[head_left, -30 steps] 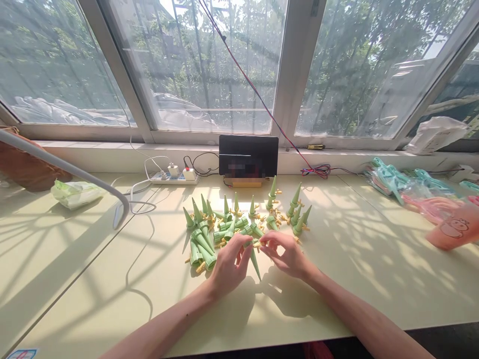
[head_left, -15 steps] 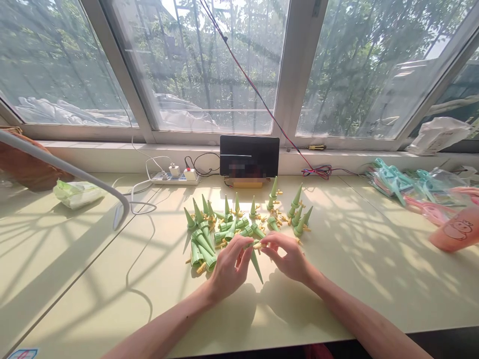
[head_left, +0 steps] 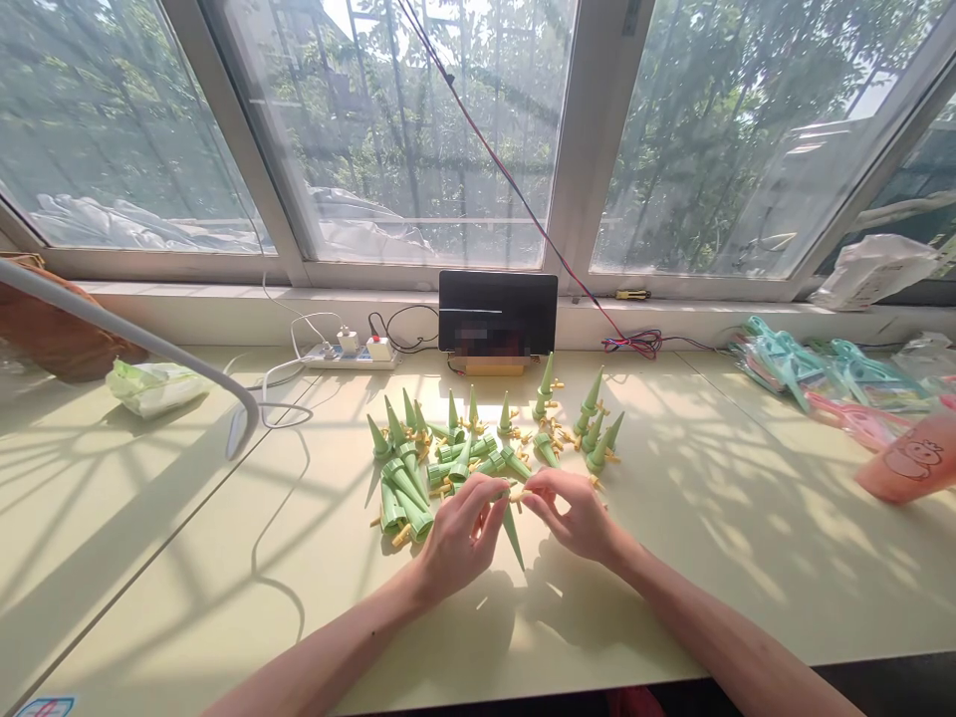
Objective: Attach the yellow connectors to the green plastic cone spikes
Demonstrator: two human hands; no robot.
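Between thumb and fingers, my left hand (head_left: 467, 523) grips a green plastic watering spike (head_left: 513, 541), its tapered point hanging down toward me. A small yellow valve (head_left: 515, 495) sticks out sideways from the spike's top. My right hand (head_left: 574, 511) pinches the outer end of that valve. The spike's upper part is mostly hidden behind my left fingers. Just beyond my hands lies a heap of green watering spikes (head_left: 407, 483), several with yellow valves. More spikes stand point up, among them a group (head_left: 596, 428) at the right.
A dark tablet (head_left: 498, 314) leans at the back by the window. Left of it are a power strip (head_left: 351, 357) and a pale packet (head_left: 156, 386). A grey curved arm (head_left: 149, 324) reaches in from the left. At right are teal plastic items (head_left: 784, 358) and a pink cup (head_left: 911, 458).
Both hands stay nearly in place around the spike and its valve. The spike's point has swung slightly down and right. The pink cup's position in view shifts a little.
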